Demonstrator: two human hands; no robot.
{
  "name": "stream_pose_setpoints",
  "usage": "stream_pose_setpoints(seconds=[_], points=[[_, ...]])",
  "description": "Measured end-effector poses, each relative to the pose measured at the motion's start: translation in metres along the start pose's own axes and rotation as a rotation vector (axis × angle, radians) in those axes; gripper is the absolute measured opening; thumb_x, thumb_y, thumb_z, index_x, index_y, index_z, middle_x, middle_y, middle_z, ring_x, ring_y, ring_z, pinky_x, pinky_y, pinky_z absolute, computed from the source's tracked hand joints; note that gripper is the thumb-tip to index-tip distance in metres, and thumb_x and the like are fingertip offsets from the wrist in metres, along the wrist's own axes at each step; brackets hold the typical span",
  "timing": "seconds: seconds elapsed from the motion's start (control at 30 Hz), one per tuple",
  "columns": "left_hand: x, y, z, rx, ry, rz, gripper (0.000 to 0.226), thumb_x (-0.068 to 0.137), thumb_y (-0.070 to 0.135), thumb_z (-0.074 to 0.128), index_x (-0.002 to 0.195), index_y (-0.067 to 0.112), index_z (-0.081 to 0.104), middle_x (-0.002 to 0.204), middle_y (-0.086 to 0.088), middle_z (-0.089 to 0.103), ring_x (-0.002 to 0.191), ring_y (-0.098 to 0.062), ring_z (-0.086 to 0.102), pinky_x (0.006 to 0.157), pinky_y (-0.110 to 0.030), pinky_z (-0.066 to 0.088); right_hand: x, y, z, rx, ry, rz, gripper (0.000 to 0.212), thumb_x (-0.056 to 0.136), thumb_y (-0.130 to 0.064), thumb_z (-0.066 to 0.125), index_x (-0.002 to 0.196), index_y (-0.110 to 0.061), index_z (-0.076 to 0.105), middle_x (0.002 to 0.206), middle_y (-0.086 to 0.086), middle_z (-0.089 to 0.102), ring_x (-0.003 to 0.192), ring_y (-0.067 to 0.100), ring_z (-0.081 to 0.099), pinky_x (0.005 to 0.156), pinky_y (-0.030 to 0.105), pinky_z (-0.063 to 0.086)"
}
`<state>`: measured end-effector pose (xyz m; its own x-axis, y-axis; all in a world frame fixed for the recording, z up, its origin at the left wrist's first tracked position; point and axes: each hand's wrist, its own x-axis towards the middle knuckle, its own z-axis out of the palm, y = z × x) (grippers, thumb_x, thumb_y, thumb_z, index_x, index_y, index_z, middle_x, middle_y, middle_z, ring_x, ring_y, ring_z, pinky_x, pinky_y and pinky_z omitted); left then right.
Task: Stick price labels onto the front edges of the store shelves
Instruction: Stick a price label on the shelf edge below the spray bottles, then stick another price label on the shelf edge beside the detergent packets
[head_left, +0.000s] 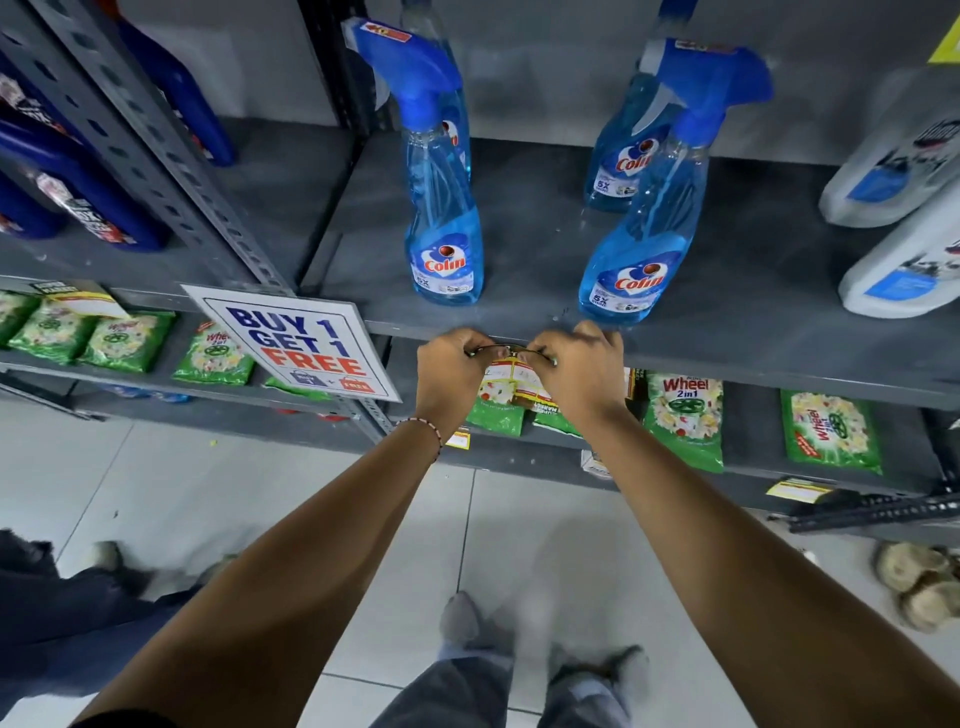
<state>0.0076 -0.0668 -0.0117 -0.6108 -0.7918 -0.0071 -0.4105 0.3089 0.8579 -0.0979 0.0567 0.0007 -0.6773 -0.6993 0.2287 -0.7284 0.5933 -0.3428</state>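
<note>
We look down on a grey metal store shelf whose front edge runs across the middle of the view, slanting lower toward the right. Pale floor tiles lie open beneath and behind our forearms. On the shelf top, bare grey surface stretches between two clear spray bottles of blue liquid with blue trigger heads, both standing near the front edge, with more bottles behind them. To the left, a white "BUY 1 GET 1 FREE" card sign juts out from a perforated grey upright post. One tier down lie green detergent packets, with room between some of them.

Our left hand and right hand meet at the front edge between the two front bottles, knuckles up and fingers curled in. Between them they pinch a small white and yellow price label strip, held just below the edge. A thin dark curved line runs between the fingertips; we cannot tell what it is.

The label's print is too blurred to read, and the hands cover its ends. We cannot tell whether it touches the edge. White bottles are cut off at the right border.
</note>
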Motion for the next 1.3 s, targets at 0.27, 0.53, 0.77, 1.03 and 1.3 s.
stream_pose_setpoints(seconds=[0.27, 0.53, 0.77, 1.03, 1.3], points=[[0.003, -0.003, 0.0, 0.056, 0.018, 0.044, 0.013, 0.081, 0.023, 0.078, 0.079, 0.012, 0.073, 0.075, 0.002, 0.075, 0.069, -0.013, 0.068, 0.064, -0.019, 0.05, 0.0, -0.002, 0.006, -0.011, 0.033, 0.043, 0.009, 0.081, -0.03, 0.073, 0.078, -0.02, 0.073, 0.068, 0.0, 0.071, 0.079, 0.025, 0.061, 0.078, 0.04, 0.041], [0.006, -0.002, -0.004, 0.147, 0.112, -0.005, 0.025, 0.078, 0.021, 0.075, 0.073, 0.018, 0.051, 0.075, -0.002, 0.062, 0.066, -0.021, 0.058, 0.055, -0.032, 0.047, 0.007, 0.0, -0.007, 0.067, 0.048, 0.034, 0.037, 0.072, -0.032, 0.085, 0.071, -0.01, 0.054, 0.069, 0.007, 0.062, 0.073, 0.029, 0.054, 0.063, 0.039, 0.045], [-0.007, 0.012, 0.001, 0.233, 0.143, 0.217, 0.021, 0.083, -0.005, 0.062, 0.08, 0.014, 0.055, 0.094, -0.004, 0.057, 0.067, -0.009, 0.046, 0.061, -0.026, 0.043, -0.007, 0.007, -0.019, 0.129, 0.048, -0.067, 0.02, 0.081, -0.004, 0.073, 0.079, -0.007, 0.054, 0.079, 0.012, 0.06, 0.074, 0.03, 0.054, 0.065, 0.043, 0.047], [-0.063, 0.08, 0.11, 0.077, -0.067, 0.509, 0.016, 0.077, -0.006, 0.063, 0.076, 0.01, 0.066, 0.082, -0.004, 0.061, 0.07, -0.007, 0.052, 0.066, -0.016, 0.042, -0.061, 0.101, -0.062, 0.363, 0.244, 0.117, 0.004, 0.089, -0.002, 0.063, 0.089, -0.004, 0.067, 0.087, 0.015, 0.065, 0.081, 0.032, 0.06, 0.07, 0.041, 0.048], [-0.121, 0.155, 0.283, -0.045, -0.362, 0.31, 0.013, 0.083, -0.001, 0.067, 0.089, 0.008, 0.075, 0.088, -0.009, 0.077, 0.074, -0.015, 0.068, 0.075, -0.023, 0.054, -0.108, 0.281, -0.15, 0.294, 0.305, 0.307, 0.021, 0.09, 0.003, 0.057, 0.104, -0.004, 0.072, 0.104, 0.017, 0.071, 0.094, 0.035, 0.066, 0.081, 0.031, 0.048]])
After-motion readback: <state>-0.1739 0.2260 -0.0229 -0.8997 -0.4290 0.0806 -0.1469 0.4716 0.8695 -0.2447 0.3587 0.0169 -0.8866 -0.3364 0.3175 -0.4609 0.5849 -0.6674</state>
